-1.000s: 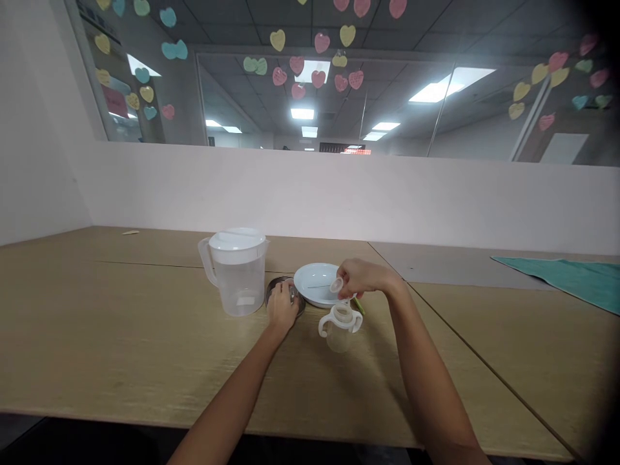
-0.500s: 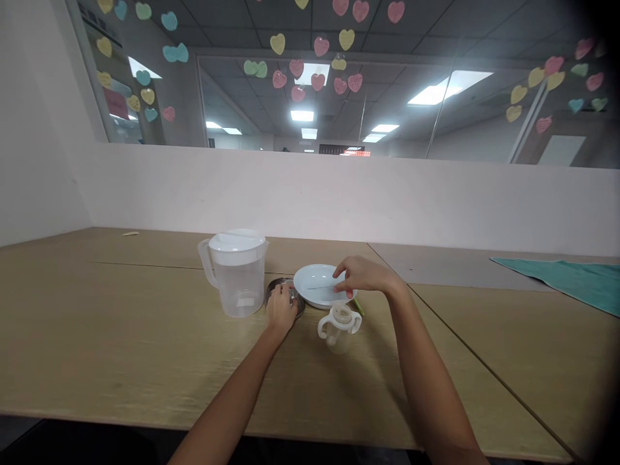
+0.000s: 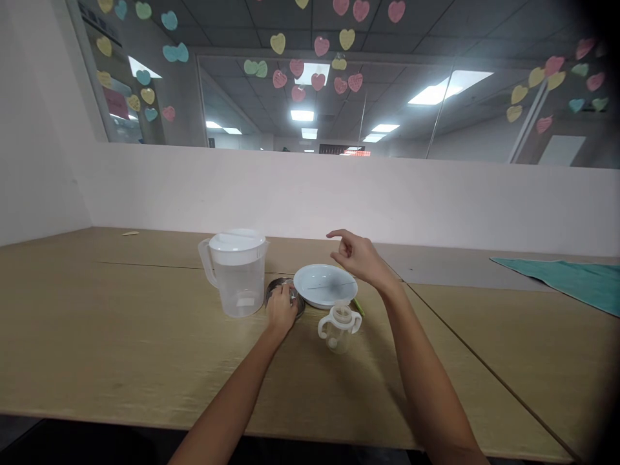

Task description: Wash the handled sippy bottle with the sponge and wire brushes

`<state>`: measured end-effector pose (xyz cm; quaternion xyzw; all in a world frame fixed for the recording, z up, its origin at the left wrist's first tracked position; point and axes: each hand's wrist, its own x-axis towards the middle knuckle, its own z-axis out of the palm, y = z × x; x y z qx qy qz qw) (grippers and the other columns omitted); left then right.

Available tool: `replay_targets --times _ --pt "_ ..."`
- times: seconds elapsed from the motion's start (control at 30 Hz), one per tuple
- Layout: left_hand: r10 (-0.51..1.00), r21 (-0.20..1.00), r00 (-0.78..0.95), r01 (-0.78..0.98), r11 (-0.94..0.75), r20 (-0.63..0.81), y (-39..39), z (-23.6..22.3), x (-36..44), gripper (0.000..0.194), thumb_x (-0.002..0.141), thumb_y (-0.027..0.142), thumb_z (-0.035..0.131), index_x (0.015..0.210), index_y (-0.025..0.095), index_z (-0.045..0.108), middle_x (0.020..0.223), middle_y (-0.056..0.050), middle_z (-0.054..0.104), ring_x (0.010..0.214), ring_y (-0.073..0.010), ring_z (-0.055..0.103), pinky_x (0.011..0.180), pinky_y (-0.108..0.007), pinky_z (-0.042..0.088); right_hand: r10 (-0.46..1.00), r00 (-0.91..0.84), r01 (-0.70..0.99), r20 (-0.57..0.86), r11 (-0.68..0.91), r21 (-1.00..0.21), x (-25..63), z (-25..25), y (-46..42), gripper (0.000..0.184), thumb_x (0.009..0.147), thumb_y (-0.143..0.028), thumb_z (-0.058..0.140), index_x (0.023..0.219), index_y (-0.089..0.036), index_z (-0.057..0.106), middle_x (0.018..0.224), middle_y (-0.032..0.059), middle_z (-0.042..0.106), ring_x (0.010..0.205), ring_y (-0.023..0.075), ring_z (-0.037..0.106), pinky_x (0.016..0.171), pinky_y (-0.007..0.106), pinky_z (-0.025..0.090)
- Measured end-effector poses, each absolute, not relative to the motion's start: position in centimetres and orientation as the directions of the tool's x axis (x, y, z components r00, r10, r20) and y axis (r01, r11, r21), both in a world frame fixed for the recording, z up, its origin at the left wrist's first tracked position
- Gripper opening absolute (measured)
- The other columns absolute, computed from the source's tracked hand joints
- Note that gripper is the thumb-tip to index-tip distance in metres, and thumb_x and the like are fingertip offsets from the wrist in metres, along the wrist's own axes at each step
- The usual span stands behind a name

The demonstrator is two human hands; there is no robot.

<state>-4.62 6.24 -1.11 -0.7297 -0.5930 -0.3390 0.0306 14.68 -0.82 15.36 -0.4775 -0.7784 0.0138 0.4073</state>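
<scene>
My left hand (image 3: 281, 309) rests on a round, shiny metal dish (image 3: 300, 310), its fingers bent over the inside. What the fingertips grip there is too small to make out. Raised behind and right of a white bowl (image 3: 320, 296) is my right hand (image 3: 357, 255), holding nothing visible. Its index finger is stretched out, the thumb stands apart and the other fingers curl. A thin dark line crosses the bowl's inside. In front of the bowl stands a clear bottle with two white handles (image 3: 339, 328), its top uncovered. Part of a slim green item (image 3: 359, 307) shows beside the bowl.
A clear plastic pitcher with a white lid (image 3: 239, 278) stands just left of the metal dish. At the far right lies a teal cloth (image 3: 566, 278). A small pale flat piece (image 3: 130, 233) is at the back left. A wall with windows closes off the table's back.
My right hand has lifted up and away from over the white bowl, toward the back, and its index finger has straightened. My left hand has stayed on the metal dish.
</scene>
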Motion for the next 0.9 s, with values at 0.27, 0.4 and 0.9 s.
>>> replay_targets --times 0.27,0.4,0.9 --pt "0.852 0.394 0.064 0.867 -0.306 0.520 6.1 -1.0 -4.7 0.033 0.075 0.011 0.043 0.105 0.019 0.053 0.100 -0.007 0.058 0.095 -0.0194 0.055 0.081 -0.029 0.042 0.524 -0.050 0.621 0.850 0.683 -0.385 15.0 15.3 -0.2 0.025 0.060 -0.003 0.040 0.078 -0.021 0.041 0.060 -0.0068 0.028 0.052 0.0085 0.028 0.051 0.020 0.024" --pt "0.844 0.414 0.058 0.852 -0.320 0.533 5.9 -0.7 -4.7 0.033 0.075 0.010 0.043 0.106 0.019 0.052 0.100 -0.007 0.056 0.094 -0.0186 0.054 0.081 -0.028 0.043 0.508 0.114 0.509 0.854 0.708 -0.489 14.8 15.5 -0.2 0.018 0.064 -0.008 0.044 0.070 -0.022 0.034 0.058 -0.0073 0.023 0.050 0.0085 0.022 0.048 0.021 0.022" --pt "0.321 0.306 -0.091 0.621 -0.722 0.942 4.1 1.2 -4.0 0.009 0.087 0.022 0.046 0.092 0.018 0.051 0.090 -0.005 0.053 0.089 -0.0146 0.052 0.082 -0.029 0.046 0.667 0.164 0.345 0.727 0.652 -0.676 15.3 13.9 2.6 0.024 0.051 -0.018 0.037 0.065 -0.023 0.019 0.060 -0.0049 0.021 0.050 0.0093 0.024 0.045 0.021 0.024"
